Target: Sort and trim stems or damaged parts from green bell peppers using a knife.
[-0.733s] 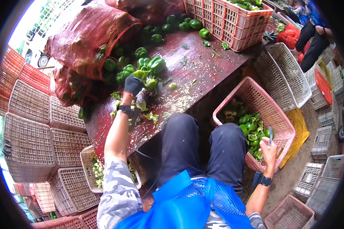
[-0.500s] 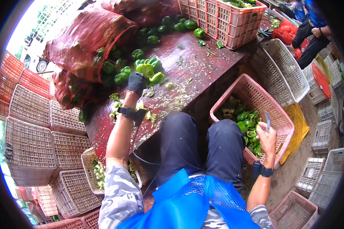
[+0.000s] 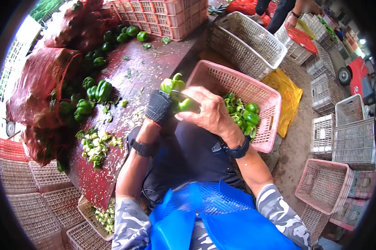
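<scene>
Green pepper (image 3: 171, 85) is gripped in the gloved left hand (image 3: 158, 105) beside the right edge of the bench (image 3: 154, 62). A blurred knife (image 3: 192, 106) is held at the pepper by the right hand (image 3: 212, 112). More peppers (image 3: 251, 118) are contained in the pink crate (image 3: 238, 83), toward its near side.

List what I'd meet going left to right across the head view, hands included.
Large red mesh sack → pale-green pepper scraps on the table → gloved left hand → bare right hand → yellow sheet on the ground → red vehicle.
</scene>
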The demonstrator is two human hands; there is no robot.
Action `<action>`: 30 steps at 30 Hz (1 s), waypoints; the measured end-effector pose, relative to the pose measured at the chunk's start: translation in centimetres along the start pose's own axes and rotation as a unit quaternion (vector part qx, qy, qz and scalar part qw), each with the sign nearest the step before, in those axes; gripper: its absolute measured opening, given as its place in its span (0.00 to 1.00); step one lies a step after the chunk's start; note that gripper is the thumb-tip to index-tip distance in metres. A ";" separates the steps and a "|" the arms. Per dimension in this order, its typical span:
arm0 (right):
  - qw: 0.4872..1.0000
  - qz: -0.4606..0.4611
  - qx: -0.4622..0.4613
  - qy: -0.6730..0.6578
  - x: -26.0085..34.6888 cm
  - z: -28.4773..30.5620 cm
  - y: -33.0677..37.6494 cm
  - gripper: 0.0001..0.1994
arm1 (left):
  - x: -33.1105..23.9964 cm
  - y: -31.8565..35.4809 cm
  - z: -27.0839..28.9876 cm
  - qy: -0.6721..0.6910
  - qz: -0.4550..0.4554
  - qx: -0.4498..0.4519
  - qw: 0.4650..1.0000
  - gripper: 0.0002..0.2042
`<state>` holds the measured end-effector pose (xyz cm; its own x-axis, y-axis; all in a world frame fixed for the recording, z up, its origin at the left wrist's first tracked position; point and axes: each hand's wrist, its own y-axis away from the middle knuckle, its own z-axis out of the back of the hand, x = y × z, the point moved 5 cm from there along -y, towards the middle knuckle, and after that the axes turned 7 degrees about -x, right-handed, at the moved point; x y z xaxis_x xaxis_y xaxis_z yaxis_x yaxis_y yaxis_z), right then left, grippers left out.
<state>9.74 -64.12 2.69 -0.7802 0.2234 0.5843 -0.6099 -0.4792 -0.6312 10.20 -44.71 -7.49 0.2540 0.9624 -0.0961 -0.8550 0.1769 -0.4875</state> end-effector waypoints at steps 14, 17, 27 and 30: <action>0.992 -0.079 -0.075 0.067 -5.0 9.0 3.7 0.34 | -4.8 -2.8 -1.3 0.292 0.016 0.081 0.953 0.10; 0.998 -0.056 0.000 0.016 -3.9 6.9 2.2 0.31 | -8.8 -4.0 1.3 0.249 -0.201 0.018 0.947 0.14; 0.998 -0.057 0.010 -0.014 -3.8 6.1 1.3 0.16 | -10.4 -5.3 0.8 0.489 0.171 0.080 0.852 0.10; 0.997 -0.073 -0.021 -0.015 -4.7 6.2 1.6 0.13 | -11.1 -5.6 -0.3 0.379 0.143 0.014 0.914 0.08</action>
<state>13.26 -71.20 2.10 -0.6781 0.2617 0.6868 -0.7228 -0.4068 -0.5587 12.32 -56.44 -3.92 0.2496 0.5530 -0.7949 -0.9438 -0.0447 -0.3274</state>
